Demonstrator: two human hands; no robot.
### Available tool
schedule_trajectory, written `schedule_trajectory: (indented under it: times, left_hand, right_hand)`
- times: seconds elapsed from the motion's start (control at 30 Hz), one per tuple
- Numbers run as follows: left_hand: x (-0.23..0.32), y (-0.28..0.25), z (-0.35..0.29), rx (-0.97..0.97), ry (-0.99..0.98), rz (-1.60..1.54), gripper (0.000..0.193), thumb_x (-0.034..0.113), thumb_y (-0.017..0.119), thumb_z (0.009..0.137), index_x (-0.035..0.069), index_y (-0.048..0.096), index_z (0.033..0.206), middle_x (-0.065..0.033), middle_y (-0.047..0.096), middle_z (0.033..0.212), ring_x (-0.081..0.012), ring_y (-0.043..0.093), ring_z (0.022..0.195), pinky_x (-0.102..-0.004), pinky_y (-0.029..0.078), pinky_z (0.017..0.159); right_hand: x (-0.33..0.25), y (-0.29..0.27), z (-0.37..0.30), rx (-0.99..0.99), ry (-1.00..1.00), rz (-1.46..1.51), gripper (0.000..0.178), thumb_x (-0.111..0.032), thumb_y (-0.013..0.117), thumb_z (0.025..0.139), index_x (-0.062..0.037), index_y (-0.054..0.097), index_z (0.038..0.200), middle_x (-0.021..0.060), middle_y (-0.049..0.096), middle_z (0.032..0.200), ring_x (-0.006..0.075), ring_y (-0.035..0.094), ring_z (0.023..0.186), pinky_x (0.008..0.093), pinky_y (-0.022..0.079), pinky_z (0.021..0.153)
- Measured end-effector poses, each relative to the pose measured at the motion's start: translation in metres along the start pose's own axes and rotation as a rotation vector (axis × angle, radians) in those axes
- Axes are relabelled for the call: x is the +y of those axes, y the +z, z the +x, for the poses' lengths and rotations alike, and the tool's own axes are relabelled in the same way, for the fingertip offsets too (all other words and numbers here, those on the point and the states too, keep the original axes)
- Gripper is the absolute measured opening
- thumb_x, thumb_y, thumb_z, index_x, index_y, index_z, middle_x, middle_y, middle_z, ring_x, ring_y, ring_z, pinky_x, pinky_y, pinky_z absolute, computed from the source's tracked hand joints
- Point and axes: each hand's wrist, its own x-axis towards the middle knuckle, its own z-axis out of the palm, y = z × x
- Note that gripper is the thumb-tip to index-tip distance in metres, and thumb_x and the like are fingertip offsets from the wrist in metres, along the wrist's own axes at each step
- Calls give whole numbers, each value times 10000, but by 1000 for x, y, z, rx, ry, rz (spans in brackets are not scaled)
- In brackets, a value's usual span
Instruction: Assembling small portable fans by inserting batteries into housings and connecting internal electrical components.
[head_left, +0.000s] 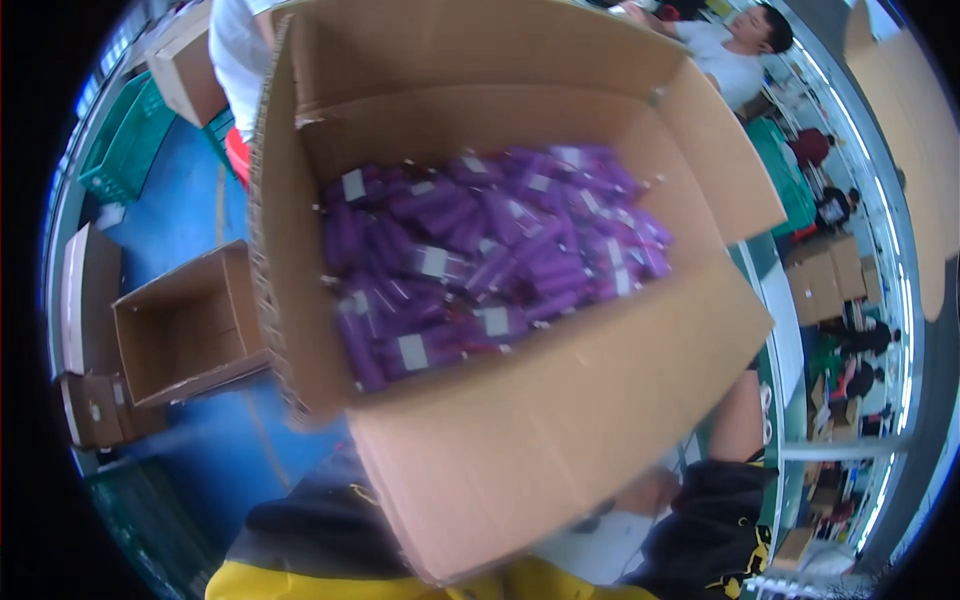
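One large cardboard box [455, 110] is sitting right in front of the person, filling the middle of the scene, its open mouth facing up and back toward the wearer. Its long axis is running left to right, with the right end slanting to the far side. Four flaps are standing or leaning outward: the near flap [570, 430] is sloping down over the person's lap, while the others are rising at left, right and far side.

Dozens of purple packets [500, 230], too many and too blurred for me to count fairly, are lying heaped inside, pointing every which way; several are showing white labels.

Two dark sleeves are coming in from the near side, and the right forearm [738, 420] is reaching up behind the near flap. Both hands are hiding behind the cardboard, so I cannot tell whether they are gripping or lying spread.

To the left, one smaller open box [190, 330] is resting with its long side also slanting far right. One green crate [125, 140] is standing far left, another green crate [790, 180] far right. Two people in white are standing beyond the box, one at each side.
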Motion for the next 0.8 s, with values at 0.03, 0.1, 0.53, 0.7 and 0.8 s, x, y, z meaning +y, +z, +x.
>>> schedule_trajectory:
  times: [0.03, 0.1, 0.53, 0.7, 0.8]
  left_hand:
    - [-7, -10, -2, 19, -25, 7, 59, 76, 649, 708, 43, 685, 741, -169, 650, 695, -363, 644, 686, -448, 517, 657]
    - [-14, -22, -5, 45, -59, 11, 59, 76, 650, 709, 42, 685, 742, -169, 651, 696, -362, 644, 687, -447, 517, 657]
    - [-2, -40, -46, 2, -59, -104, 59, 78, 651, 713, 42, 686, 745, -165, 656, 704, -358, 646, 690, -443, 516, 656]
    - [26, -35, -38, -30, 35, -187, 59, 79, 652, 715, 42, 686, 746, -163, 658, 707, -356, 647, 691, -441, 515, 656]
    - [37, -39, -26, -30, 86, -219, 59, 79, 652, 716, 42, 686, 747, -162, 660, 709, -355, 648, 692, -440, 515, 656]
  right_hand:
    - [-7, 9, 5, 19, -28, 56, 274, -147, 615, 904, -33, 597, 1153, 194, 668, 967, 305, 672, 860, 391, 523, 745]
    - [-17, 20, 9, 60, -65, 157, 276, -144, 610, 907, -39, 593, 1162, 183, 671, 970, 291, 674, 857, 382, 525, 741]
    - [-90, -87, -200, 55, 149, -62, 113, 15, 556, 839, -8, 496, 746, 171, 497, 683, 369, 508, 625, 421, 414, 571]
    - [-146, -65, -317, -67, 17, -300, 71, -62, 643, 753, -33, 578, 753, 138, 535, 696, 359, 549, 651, 436, 444, 571]
    - [-186, -83, -305, -345, 49, -197, 102, -27, 670, 735, -22, 632, 829, 127, 602, 743, 324, 598, 676, 392, 478, 603]
